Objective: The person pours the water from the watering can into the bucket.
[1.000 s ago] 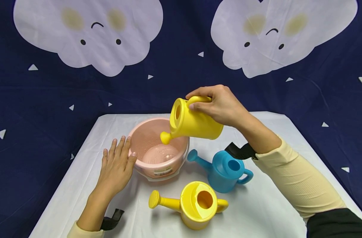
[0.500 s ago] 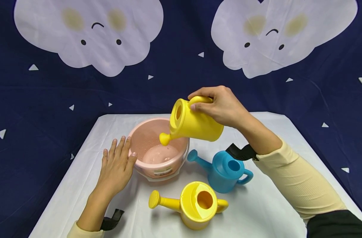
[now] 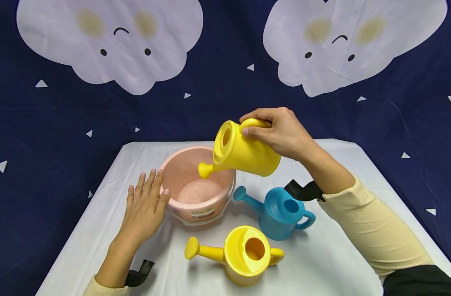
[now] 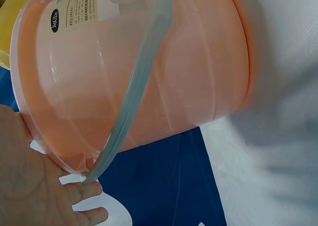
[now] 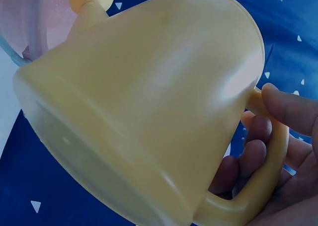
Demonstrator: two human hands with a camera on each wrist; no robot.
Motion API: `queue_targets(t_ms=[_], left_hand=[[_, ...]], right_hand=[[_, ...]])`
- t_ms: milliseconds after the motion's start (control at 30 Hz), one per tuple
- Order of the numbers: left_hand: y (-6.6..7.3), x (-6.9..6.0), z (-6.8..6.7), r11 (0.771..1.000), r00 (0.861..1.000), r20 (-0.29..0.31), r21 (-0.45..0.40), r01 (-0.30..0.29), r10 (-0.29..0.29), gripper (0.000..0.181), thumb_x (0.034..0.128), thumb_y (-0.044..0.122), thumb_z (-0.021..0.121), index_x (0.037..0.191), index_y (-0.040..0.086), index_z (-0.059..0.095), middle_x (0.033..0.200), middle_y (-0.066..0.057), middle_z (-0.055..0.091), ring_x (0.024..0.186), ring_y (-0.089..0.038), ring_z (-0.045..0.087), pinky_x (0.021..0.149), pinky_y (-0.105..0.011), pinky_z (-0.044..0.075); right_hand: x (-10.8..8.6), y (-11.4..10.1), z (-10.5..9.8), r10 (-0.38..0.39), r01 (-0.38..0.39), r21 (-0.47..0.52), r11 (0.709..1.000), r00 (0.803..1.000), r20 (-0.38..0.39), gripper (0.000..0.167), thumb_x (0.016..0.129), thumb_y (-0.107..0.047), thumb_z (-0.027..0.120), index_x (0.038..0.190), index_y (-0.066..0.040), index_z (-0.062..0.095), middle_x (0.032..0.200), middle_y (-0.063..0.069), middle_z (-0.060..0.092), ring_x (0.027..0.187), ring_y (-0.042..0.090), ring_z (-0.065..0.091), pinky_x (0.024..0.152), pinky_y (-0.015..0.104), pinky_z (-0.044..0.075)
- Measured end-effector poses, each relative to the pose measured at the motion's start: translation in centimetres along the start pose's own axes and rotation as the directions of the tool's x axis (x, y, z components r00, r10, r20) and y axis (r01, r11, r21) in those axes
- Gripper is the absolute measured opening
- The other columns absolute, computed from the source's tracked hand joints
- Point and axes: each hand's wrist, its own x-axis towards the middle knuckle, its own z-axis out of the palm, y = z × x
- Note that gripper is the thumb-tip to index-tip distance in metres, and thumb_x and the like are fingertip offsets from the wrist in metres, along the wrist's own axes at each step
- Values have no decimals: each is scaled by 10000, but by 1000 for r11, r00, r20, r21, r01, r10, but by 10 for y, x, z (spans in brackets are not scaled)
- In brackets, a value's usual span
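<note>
My right hand (image 3: 284,131) grips the handle of a yellow watering can (image 3: 247,152), its fingers curled through the handle in the right wrist view. The can is tilted, its spout head (image 3: 205,170) pointing down over the mouth of a pink bucket (image 3: 201,209). In the head view no stream is plainly visible at the spout. My left hand (image 3: 145,209) rests with straight fingers against the bucket's left rim. From the left wrist view, the bucket's grey handle (image 4: 131,97) hangs down along its side, close to my fingers (image 4: 84,190).
A second yellow watering can (image 3: 245,259) stands upright near the front of the white-covered table (image 3: 329,255). A blue watering can (image 3: 281,213) stands right of the bucket, below my right wrist. A dark blue cloth (image 3: 225,82) with clouds hangs behind.
The held watering can has shifted slightly right with my right hand and stays tilted. Ripples in the bucket's bottom have calmed. My left hand has kept its place.
</note>
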Motion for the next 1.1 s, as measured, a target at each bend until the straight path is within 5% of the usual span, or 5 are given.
queue_targets(t_ms=[567,1100], left_hand=[[0,0,-1,1000,1000,-2,6,2,-2,589,1022,443,236,1531,168,123,1586,-155,151,1481,-358,9,1136,-639,-2],[1,0,-1,1000,1000,7,4,5,-5,592,1022,445,227,1531,163,119,1589,-152,139,1482,-352,-6,1138,-633,-19]], right_hand=[[-7,14,-6,-8,13,118,993,999,-41,273,850,-294,703,1080,-149,700,973,21,699,788,174,627,701,237,550],[-14,35,-12,-45,74,285,956,993,-109,302,853,-231,700,1097,-55,684,960,-17,701,827,189,637,713,211,558]])
